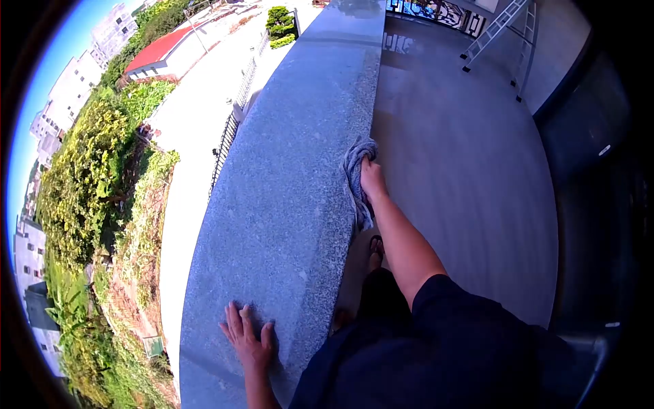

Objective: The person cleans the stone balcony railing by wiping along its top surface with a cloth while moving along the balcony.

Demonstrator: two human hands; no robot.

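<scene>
A long grey speckled stone ledge (272, 184) runs away from me up the middle of the view. My right hand (372, 180) grips a bunched grey cloth (355, 167) at the ledge's right edge. Part of the cloth lies on the top surface and a loose end hangs down the inner side. My left hand (250, 339) rests on the ledge near the bottom of the view, fingers spread and nothing in it. The fingertips of my right hand are partly hidden by the cloth.
Left of the ledge is a drop to a pale road, with trees (88, 177) and a red-roofed building (160, 54) below. A grey floor (463, 177) lies on the right. An aluminium ladder (501, 31) stands at the far right, by a wall. My sandalled foot (376, 247) is beside the ledge.
</scene>
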